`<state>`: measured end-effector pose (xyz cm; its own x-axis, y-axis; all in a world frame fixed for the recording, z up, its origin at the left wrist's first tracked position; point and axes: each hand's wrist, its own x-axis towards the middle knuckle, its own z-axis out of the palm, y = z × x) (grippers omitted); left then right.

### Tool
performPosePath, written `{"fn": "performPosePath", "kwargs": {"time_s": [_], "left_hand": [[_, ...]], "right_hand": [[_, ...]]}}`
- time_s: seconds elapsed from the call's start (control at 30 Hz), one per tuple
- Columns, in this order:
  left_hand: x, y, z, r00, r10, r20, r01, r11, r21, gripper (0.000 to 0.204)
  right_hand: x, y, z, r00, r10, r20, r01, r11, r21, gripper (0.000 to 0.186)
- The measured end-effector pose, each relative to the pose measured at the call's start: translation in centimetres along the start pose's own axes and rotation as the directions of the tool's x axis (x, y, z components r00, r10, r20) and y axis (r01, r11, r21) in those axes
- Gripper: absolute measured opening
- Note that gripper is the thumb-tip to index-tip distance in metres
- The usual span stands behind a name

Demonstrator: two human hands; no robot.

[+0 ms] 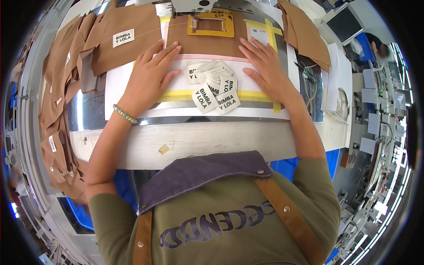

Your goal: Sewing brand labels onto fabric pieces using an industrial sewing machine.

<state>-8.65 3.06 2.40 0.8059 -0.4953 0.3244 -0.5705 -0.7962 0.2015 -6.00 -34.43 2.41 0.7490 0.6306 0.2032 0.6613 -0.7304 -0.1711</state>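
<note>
My left hand [152, 70] lies palm down, fingers stretched out, at the left part of a brown fabric panel [205, 47]. My right hand [264, 66] rests on the panel's right part with its fingers spread flat. A yellow rectangular frame [192, 27] sits on the panel beneath the metal head of a machine [194, 5]. Between my hands, a loose pile of several white printed labels [205, 97] lies on a white board [154, 112] with yellow tape strips. Left of the frame, another brown piece [104, 51] carries one white label [123, 37].
Brown pieces are heaped along the left [62, 110] and stacked at the upper right [309, 39]. Snips [304, 73] lie beside cords at the right, near a monitor [344, 24]. Blue bins [280, 165] show below the table edge. Partly visible people [380, 51] are at the far sides.
</note>
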Motion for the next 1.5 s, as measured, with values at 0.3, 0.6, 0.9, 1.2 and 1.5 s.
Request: {"fn": "performPosePath", "kwargs": {"time_s": [0.3, 0.6, 0.9, 1.2, 1.5], "left_hand": [[-0.1, -0.4, 0.1, 1.000, 0.013, -0.023, -0.015, 0.998, -0.061, 0.054], [-0.4, -0.7, 0.4, 0.989, -0.006, -0.146, 0.007, 1.000, 0.010, 0.049], [-0.6, -1.5, -0.2, 0.993, -0.044, -0.111, 0.039, 0.998, -0.049, 0.050], [-0.9, -1.4, -0.4, 0.999, -0.037, 0.009, 0.038, 0.999, -0.008, 0.050], [-0.8, -2.5, 0.2, 0.998, 0.014, -0.063, -0.017, 0.999, -0.045, 0.048]], "right_hand": [[-0.3, 0.7, -0.3, 0.996, 0.016, -0.086, -0.011, 0.998, 0.062, 0.062], [-0.7, 0.8, -0.6, 0.998, -0.067, 0.021, 0.069, 0.995, -0.066, 0.059], [-0.2, 0.3, -0.9, 0.997, -0.072, -0.027, 0.072, 0.997, -0.004, 0.055], [-0.3, 0.5, -0.8, 0.996, -0.081, 0.027, 0.081, 0.997, 0.000, 0.054], [-0.3, 0.8, -0.2, 0.982, -0.149, -0.114, 0.143, 0.988, -0.054, 0.046]]}}
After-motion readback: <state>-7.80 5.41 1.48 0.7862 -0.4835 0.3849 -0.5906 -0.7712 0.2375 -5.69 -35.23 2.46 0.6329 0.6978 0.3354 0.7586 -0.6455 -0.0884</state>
